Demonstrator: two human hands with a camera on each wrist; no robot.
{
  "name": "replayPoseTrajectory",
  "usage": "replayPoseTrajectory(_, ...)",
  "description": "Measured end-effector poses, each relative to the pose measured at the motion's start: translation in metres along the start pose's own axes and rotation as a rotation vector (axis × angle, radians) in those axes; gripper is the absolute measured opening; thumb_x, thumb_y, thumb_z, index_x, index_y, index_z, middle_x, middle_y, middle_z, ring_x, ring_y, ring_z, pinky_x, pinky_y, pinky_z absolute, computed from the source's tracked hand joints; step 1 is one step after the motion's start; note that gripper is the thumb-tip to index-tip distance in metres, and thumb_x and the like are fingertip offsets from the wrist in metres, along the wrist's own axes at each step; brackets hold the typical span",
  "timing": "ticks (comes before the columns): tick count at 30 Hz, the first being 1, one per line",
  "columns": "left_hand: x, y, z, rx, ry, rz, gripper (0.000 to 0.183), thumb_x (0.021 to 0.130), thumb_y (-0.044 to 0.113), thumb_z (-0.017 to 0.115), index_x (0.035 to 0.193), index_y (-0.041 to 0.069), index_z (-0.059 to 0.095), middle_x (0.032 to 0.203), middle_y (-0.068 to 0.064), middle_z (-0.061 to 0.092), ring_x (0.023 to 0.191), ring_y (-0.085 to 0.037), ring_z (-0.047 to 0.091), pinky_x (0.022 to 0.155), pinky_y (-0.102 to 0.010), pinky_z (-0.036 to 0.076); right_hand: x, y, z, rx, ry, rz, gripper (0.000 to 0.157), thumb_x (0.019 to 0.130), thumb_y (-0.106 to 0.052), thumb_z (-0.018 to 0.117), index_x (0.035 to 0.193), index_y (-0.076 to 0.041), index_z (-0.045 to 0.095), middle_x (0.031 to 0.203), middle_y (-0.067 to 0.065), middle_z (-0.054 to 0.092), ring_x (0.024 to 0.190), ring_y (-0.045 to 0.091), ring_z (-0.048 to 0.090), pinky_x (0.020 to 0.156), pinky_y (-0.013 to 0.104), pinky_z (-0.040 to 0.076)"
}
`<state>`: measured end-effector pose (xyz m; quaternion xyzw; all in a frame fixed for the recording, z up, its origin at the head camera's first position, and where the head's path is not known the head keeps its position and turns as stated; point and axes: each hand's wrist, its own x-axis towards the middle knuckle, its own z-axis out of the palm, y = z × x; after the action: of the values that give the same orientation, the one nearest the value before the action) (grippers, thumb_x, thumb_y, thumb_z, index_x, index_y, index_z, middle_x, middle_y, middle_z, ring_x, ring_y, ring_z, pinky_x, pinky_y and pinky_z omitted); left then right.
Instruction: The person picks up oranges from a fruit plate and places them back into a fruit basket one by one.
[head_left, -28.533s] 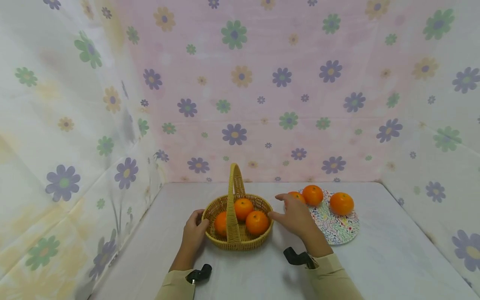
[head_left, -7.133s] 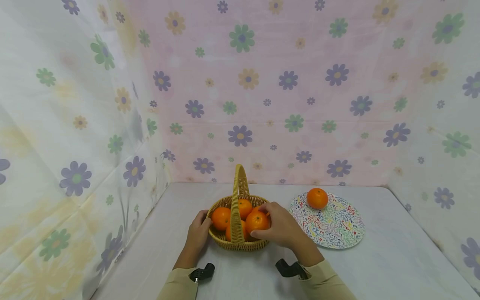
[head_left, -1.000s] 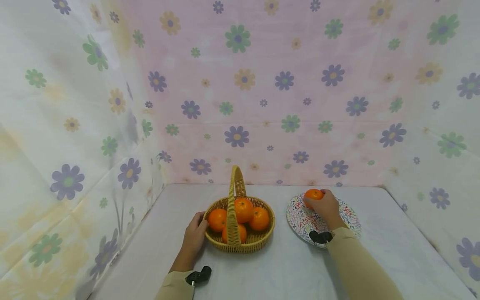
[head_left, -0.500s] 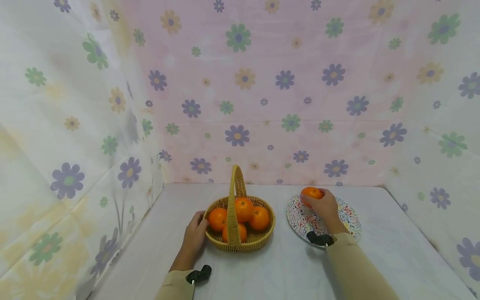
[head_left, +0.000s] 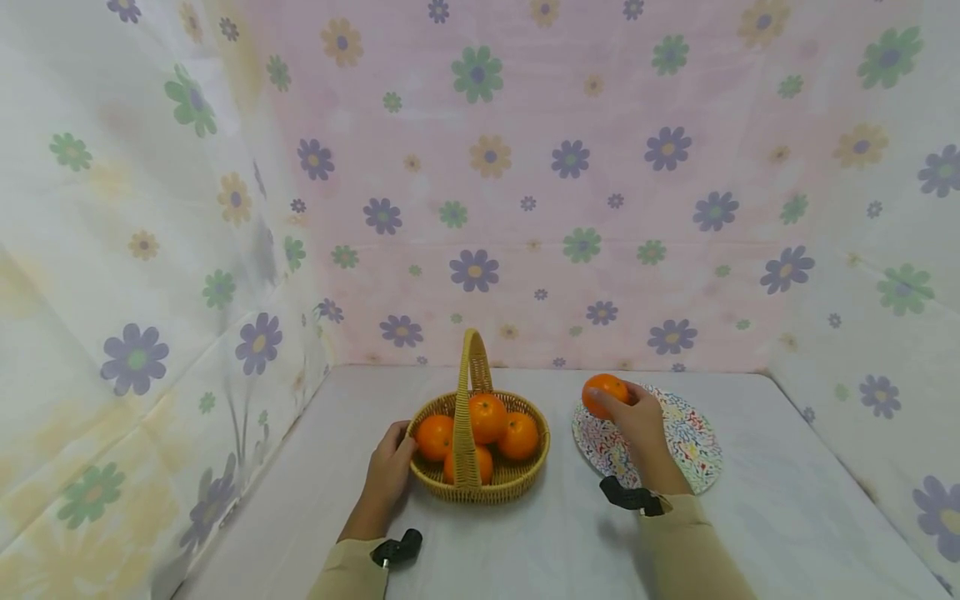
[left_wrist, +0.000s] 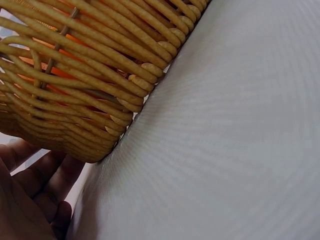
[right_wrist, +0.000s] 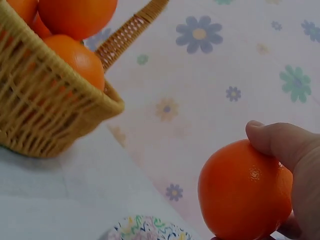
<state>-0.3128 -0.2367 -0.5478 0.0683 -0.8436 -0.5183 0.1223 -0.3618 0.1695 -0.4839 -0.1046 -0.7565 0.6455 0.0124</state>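
In the head view my right hand (head_left: 643, 421) grips an orange (head_left: 604, 395), thumb on the near side, above the left part of a round, colour-speckled plate (head_left: 693, 442). The right wrist view shows this orange (right_wrist: 245, 192) up close, raised off the plate. A wicker basket (head_left: 487, 495) with a tall arched handle (head_left: 467, 417) stands left of the plate. Several oranges lie in it, one orange (head_left: 487, 418) on top of others. My left hand (head_left: 386, 475) holds the basket's left rim by the thumb; its fingers (left_wrist: 62, 177) rest against the outer wall.
A white cloth covers the table (head_left: 555, 533). Flower-printed sheets hang behind the table (head_left: 480, 208) and along both sides. Each wrist bears a black camera mount (head_left: 626, 493).
Earlier, three oranges were on the plate and three in the basket; more came into the basket. Within the last second my right hand has lifted the plate's last orange leftward; my left hand stayed.
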Motion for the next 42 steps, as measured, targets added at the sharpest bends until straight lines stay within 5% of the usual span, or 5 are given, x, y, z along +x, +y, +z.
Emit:
replayPoseTrajectory(14, 0.001, 0.005, 0.003, -0.006, -0.010, -0.005, 0.041, 0.098, 0.028, 0.046, 0.134, 0.014, 0.059, 0.142, -0.009, 0.062, 0.135, -0.031, 0.055, 0.116, -0.058, 0.040, -0.018, -0.010, 0.018, -0.135, -0.162, -0.113, 0.088, 0.081, -0.052, 0.083, 0.154, -0.018, 0.045, 0.148, 0.011, 0.053, 0.128, 0.032, 0.055, 0.109, 0.048, 0.050)
replayPoseTrajectory(26, 0.001, 0.004, 0.003, -0.004, -0.033, 0.006, 0.041, 0.100, 0.028, 0.046, 0.135, 0.013, 0.059, 0.143, -0.010, 0.061, 0.136, -0.031, 0.054, 0.116, -0.057, 0.040, -0.036, -0.031, 0.020, -0.187, -0.160, -0.147, 0.086, 0.079, -0.051, 0.085, 0.151, -0.023, 0.048, 0.144, 0.009, 0.056, 0.124, 0.031, 0.058, 0.101, 0.047, 0.054)
replayPoseTrajectory(42, -0.001, 0.003, -0.003, 0.002, -0.019, -0.008, 0.042, 0.099, 0.027, 0.046, 0.136, 0.011, 0.058, 0.144, -0.012, 0.061, 0.137, -0.033, 0.054, 0.116, -0.058, 0.039, -0.047, -0.031, 0.030, -0.276, -0.170, -0.255, 0.085, 0.074, -0.059, 0.086, 0.145, -0.022, 0.057, 0.134, 0.007, 0.065, 0.119, 0.027, 0.063, 0.096, 0.043, 0.058)
